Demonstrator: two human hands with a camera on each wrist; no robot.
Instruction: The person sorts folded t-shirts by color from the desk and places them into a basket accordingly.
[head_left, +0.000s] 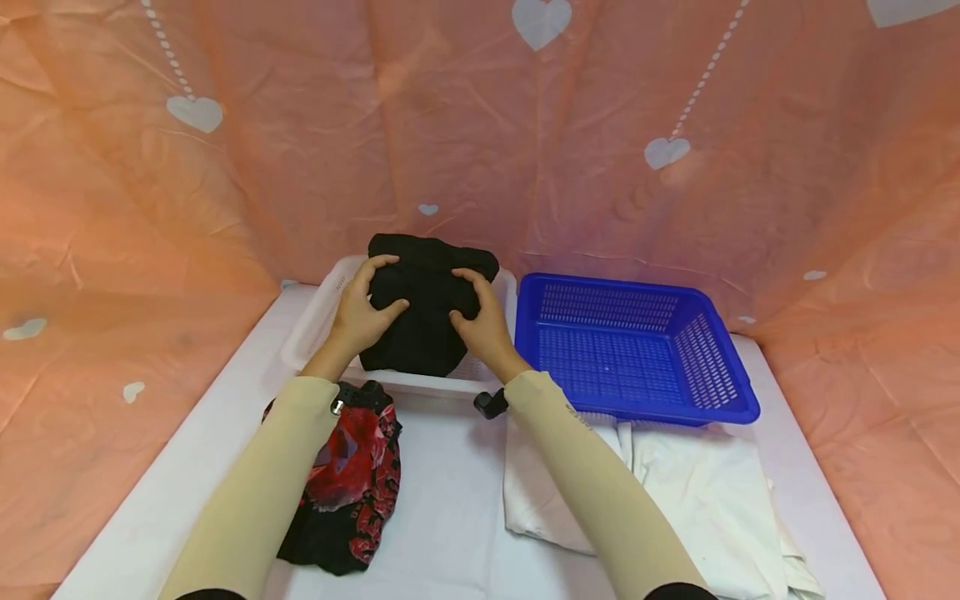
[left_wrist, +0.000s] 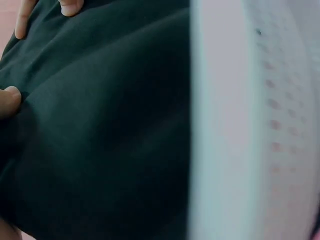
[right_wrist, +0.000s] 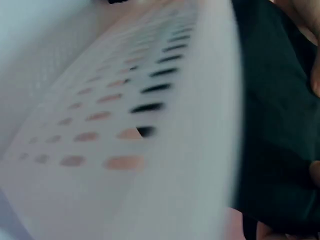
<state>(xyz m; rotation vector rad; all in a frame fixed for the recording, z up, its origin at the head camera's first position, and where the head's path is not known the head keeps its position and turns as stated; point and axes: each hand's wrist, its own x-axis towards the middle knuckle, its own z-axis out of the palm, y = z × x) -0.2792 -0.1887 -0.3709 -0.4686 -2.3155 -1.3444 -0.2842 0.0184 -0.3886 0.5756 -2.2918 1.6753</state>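
A folded black garment [head_left: 420, 312] sits in the white basket [head_left: 431, 383], its upper edge above the basket's far rim. My left hand [head_left: 360, 312] grips its left side, thumb on the front face. On the right side my right hand [head_left: 486, 325] holds it the same way, thumb and fingers spread over the cloth. The black cloth [left_wrist: 110, 115] fills most of the left wrist view beside the blurred white rim. In the right wrist view, the basket's slotted wall [right_wrist: 100, 185] hides part of the garment [right_wrist: 275, 125]. The fingers' undersides are hidden.
A blue basket [head_left: 637, 415] stands right of the white one. In front of it lie folded white clothes [head_left: 697, 500], partly under my right sleeve. A black garment with red flowers [head_left: 348, 475] lies at front left. An orange curtain [head_left: 480, 125] with hearts encloses the table.
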